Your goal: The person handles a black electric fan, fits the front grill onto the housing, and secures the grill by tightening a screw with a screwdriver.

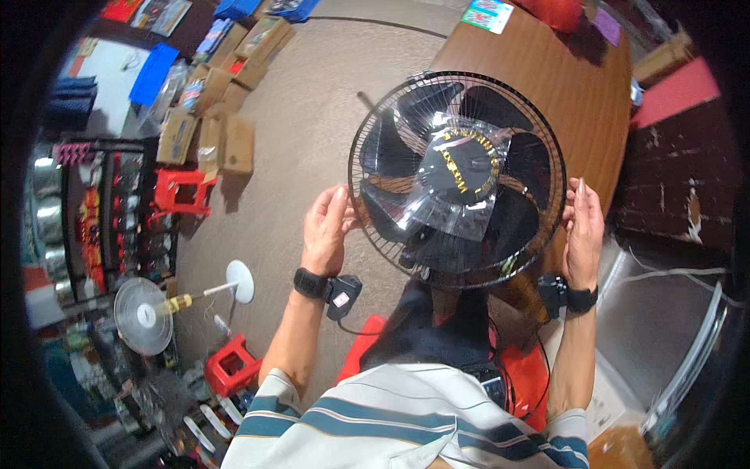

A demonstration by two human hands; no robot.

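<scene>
A round black fan (375, 148) with a wire guard and dark blades is in front of me, above my knees and partly over the table's edge. Clear plastic film (469, 223) covers its middle, over a dark round badge with yellow lettering. My left hand (326, 227) is at the guard's left rim, thumb up and fingers curled against the wire. On the opposite rim, my right hand (584, 230) has its fingers bent against the edge. Some fingertips are hidden by the rim. Each wrist wears a black band with a small black device.
A brown wooden table (539, 59) extends ahead on the right, bearing a printed card (487, 16). Left are cardboard boxes (234, 144), red stools (183, 191), a white standing fan (144, 316) and loaded shelves. A silvery panel (656, 313) stands at right.
</scene>
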